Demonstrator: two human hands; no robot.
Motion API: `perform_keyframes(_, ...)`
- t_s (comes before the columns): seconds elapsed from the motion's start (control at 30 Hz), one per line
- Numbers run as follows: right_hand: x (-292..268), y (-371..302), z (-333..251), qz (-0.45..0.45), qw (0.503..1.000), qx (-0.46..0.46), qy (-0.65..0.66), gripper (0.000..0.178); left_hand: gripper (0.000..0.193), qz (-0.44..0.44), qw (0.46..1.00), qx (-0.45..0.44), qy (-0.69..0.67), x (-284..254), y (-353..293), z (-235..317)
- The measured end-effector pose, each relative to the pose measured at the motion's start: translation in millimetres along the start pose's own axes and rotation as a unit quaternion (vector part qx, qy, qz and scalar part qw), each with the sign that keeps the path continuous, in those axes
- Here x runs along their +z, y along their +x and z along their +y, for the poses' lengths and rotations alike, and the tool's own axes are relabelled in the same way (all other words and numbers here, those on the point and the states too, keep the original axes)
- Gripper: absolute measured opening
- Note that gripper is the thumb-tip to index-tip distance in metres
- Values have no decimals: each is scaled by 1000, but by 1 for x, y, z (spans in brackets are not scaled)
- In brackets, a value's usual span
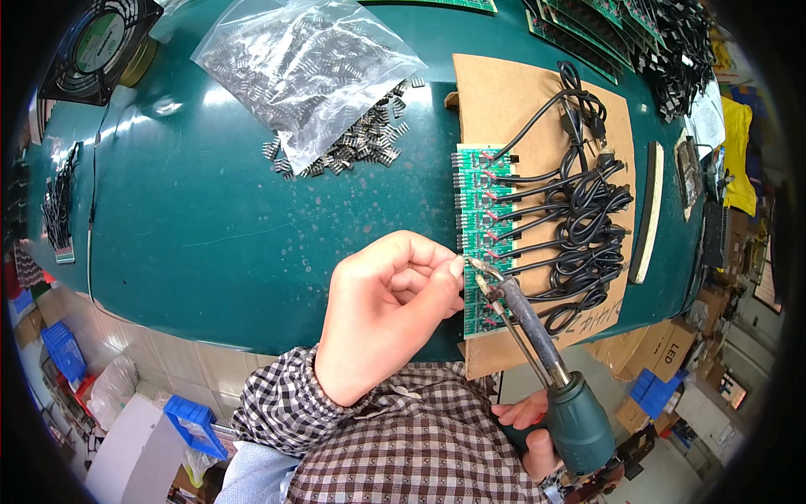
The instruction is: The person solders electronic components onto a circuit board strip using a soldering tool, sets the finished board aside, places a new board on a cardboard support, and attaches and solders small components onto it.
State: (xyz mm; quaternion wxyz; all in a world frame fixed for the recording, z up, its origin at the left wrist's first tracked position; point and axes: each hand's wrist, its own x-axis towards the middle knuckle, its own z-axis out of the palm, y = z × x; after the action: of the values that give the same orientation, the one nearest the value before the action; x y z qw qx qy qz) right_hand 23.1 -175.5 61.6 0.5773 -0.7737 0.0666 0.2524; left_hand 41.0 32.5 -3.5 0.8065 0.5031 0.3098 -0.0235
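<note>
My left hand [374, 307] is closed in a pinch at the left edge of a row of green circuit boards [487, 186]. Whatever lies between its thumb and forefinger is hidden. In my right hand [537, 433] is a soldering iron [531, 323] with a green handle and a thin tube along its shaft. Its tip meets the board row right beside my left fingertips. The boards lie on a brown fibreboard sheet [504, 97]. Small metal pin connectors line much of their left edge, and black cables [588, 223] run off to the right in coils.
Loose pin connectors [361, 149] spill beside a clear plastic bag [298, 71] of more. A black fan [101, 42] stands far left, a cable bundle [59, 206] below it. Stacked circuit boards [579, 42], heaped black cables [680, 63] and a pale strip [646, 214] lie right.
</note>
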Motion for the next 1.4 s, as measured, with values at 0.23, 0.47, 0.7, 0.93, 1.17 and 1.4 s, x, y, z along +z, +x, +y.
perform_keyframes(0.23, -3, -1, 2, -8, 1000, 12, 14, 51, 10, 4, 1000, -1, -6, 0, 0, 0)
perform_keyframes(0.47, -5, -2, 6, -16, 999, 20, 27, 50, 9, 8, 1000, -2, 2, 0, 0, 0)
perform_keyframes(0.7, -4, -6, 8, 3, 1000, -8, 19, 50, 9, 0, 1000, -4, 1, 0, 0, 1)
perform_keyframes(0.93, -2, -8, 11, 27, 998, -46, 16, 50, 9, -3, 1000, -6, 3, 0, 0, 1)
perform_keyframes(1.17, -9, -1, 16, 1, 997, -61, 55, 50, 10, 5, 1000, -18, -3, -1, -1, 2)
perform_keyframes(1.4, 0, 19, 17, 13, 972, -162, 172, 47, 15, 214, 928, 209, 220, -26, -4, 4)
